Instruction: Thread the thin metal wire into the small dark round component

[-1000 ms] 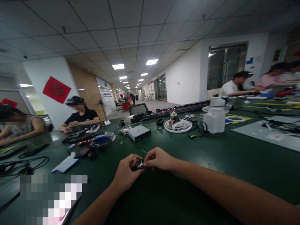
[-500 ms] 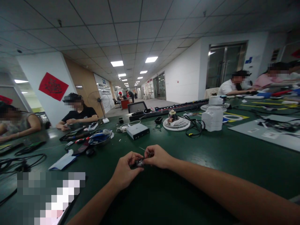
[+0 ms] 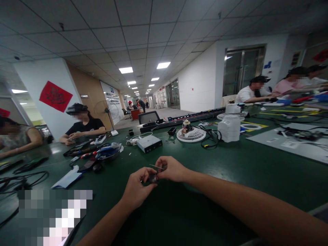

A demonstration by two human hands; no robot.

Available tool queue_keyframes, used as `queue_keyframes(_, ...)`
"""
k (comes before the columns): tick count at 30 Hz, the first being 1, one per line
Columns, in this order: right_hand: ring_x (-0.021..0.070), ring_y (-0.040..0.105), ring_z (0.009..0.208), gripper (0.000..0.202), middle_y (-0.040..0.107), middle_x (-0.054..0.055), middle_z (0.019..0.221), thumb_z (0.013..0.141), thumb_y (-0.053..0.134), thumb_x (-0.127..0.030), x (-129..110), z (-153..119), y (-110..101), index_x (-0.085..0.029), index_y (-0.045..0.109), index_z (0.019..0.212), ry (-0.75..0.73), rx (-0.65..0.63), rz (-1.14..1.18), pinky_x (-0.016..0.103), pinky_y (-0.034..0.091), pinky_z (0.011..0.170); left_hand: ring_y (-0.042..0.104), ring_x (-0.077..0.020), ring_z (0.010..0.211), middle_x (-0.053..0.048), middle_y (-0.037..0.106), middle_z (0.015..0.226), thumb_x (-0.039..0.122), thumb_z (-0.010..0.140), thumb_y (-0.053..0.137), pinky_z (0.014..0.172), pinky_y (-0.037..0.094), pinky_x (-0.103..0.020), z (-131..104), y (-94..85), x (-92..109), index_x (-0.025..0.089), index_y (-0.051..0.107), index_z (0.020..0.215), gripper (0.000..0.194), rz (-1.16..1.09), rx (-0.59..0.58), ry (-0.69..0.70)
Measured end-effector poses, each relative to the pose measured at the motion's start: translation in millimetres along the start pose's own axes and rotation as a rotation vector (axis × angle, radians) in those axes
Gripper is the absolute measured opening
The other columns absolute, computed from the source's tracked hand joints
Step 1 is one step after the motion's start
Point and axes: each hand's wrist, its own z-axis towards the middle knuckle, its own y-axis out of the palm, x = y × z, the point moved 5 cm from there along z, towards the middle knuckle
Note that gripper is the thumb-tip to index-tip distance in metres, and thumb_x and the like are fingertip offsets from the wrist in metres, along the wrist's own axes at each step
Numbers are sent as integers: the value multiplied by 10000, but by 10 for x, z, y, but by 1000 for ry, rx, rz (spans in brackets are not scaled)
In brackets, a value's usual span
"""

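Observation:
In the head view, my left hand (image 3: 135,187) pinches a small, dark metallic cylindrical part (image 3: 153,178) between thumb and fingers, just above the green tabletop (image 3: 205,218). My right hand (image 3: 172,170) meets it from the right, its fingertips at the part's right end. A thin metal rod (image 3: 155,166) sticks out leftward from the right hand's fingers, above the part. What kind of tool the rod is cannot be made out. The fingers hide much of the small part.
Beyond my hands stand a silver optical drive (image 3: 149,143), a white fan grille with a motor (image 3: 191,134) and a white plastic housing (image 3: 229,128). Tools and a bowl (image 3: 109,151) lie left, near a folded paper (image 3: 67,177). A grey board (image 3: 294,143) lies right. Co-workers sit on both sides.
The thin rod in my right hand has tilted flatter, and the right hand has turned slightly. My left hand keeps its hold on the small part. The whole view has shifted a little.

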Motion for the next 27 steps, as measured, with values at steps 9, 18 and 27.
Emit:
queue_keyframes(9, 153, 616, 776, 206, 687, 53, 924, 851, 562, -170, -59, -14, -215, -174, 676, 1023, -214, 92, -385, 262, 454, 676, 659, -257, 998, -78, 706, 1035, 147, 702, 664, 845, 520, -390, 55, -147, -108, 219, 321, 569, 374, 120, 133, 10)
queue_keyframes(18, 185, 611, 768, 313, 698, 45, 894, 885, 529, -250, -215, -144, -191, -269, 707, 1141, -473, -35, -849, 279, 401, 670, 663, -248, 971, -69, 706, 998, 128, 682, 658, 821, 515, -373, 48, -147, -129, 217, 316, 547, 379, 121, 83, 16)
queue_keyframes(27, 185, 630, 800, 302, 717, 27, 908, 835, 561, -223, -238, -157, -155, -267, 735, 1078, -437, -65, -921, 270, 426, 692, 653, -235, 1003, -69, 708, 1017, 96, 689, 636, 829, 503, -351, 49, -110, -170, 214, 314, 560, 366, 149, 24, 26)
